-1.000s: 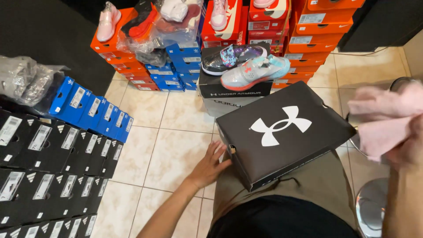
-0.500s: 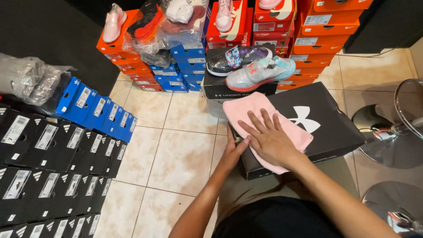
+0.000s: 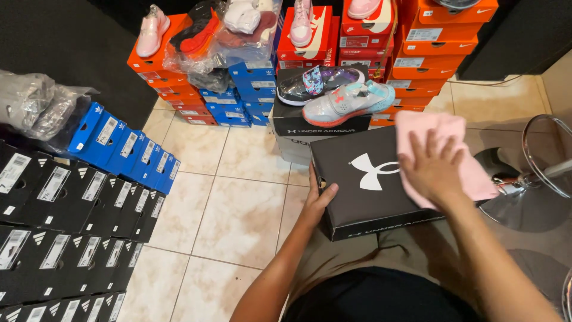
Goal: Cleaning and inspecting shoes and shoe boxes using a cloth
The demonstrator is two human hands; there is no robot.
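Observation:
A black shoe box (image 3: 357, 197) with a white logo on its lid rests on my lap. My left hand (image 3: 316, 200) grips its left edge, thumb over the lid's corner. My right hand (image 3: 432, 170) presses flat, fingers spread, on a pink cloth (image 3: 471, 173) that lies over the right half of the lid. The cloth's middle is hidden under my hand.
Two sneakers (image 3: 348, 101) sit on stacked black boxes (image 3: 316, 126) just ahead. Orange shoe boxes (image 3: 417, 59) and blue ones (image 3: 238, 95) pile up behind. Rows of black boxes (image 3: 59, 238) and blue boxes (image 3: 125, 149) line the left. Chrome stool bases (image 3: 536, 185) stand at the right on tile floor (image 3: 232, 203).
My right hand brought the pink cloth down onto the box lid, then slid it from the lid's middle to its right side. My left hand stays on the box's left edge.

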